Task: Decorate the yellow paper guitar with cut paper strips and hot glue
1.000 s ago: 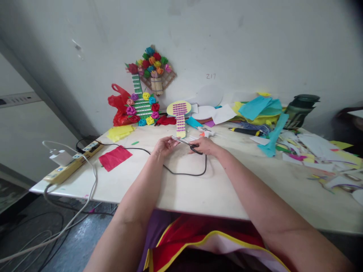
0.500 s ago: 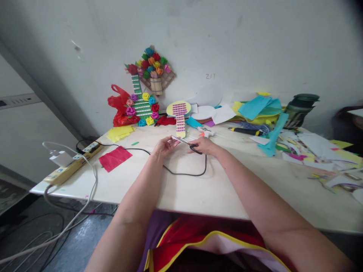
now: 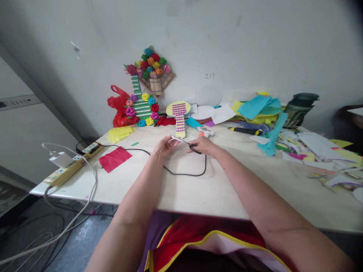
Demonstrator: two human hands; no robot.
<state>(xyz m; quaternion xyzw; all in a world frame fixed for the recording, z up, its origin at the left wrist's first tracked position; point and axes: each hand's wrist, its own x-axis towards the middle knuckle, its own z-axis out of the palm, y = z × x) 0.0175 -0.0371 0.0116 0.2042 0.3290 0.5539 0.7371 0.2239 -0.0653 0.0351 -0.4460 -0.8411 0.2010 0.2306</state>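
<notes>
My right hand [image 3: 206, 146] is closed around the black handles of a pair of scissors [image 3: 195, 149], whose metal blades point left. At the blade tips, my left hand [image 3: 163, 147] has its fingers pinched together; what lies between them is too small to make out. Just beyond the hands is a yellow paper craft [image 3: 180, 120] with a round top, a straight neck and purple strips. A glue gun [image 3: 207, 133] with an orange part lies behind my right hand. Its black cable [image 3: 185, 174] seems to loop across the table below both hands.
A red sheet [image 3: 115, 159] and a yellow power strip [image 3: 72, 166] are at the left. Against the wall stands a green guitar-shaped craft [image 3: 143, 109] with paper flowers. Paper scraps [image 3: 317, 147], a black-and-yellow cutter [image 3: 245, 131] and a dark bottle [image 3: 302, 109] occupy the right side.
Both hands and the scissors stay in almost the same place. Only a very slight shift of the whole view shows.
</notes>
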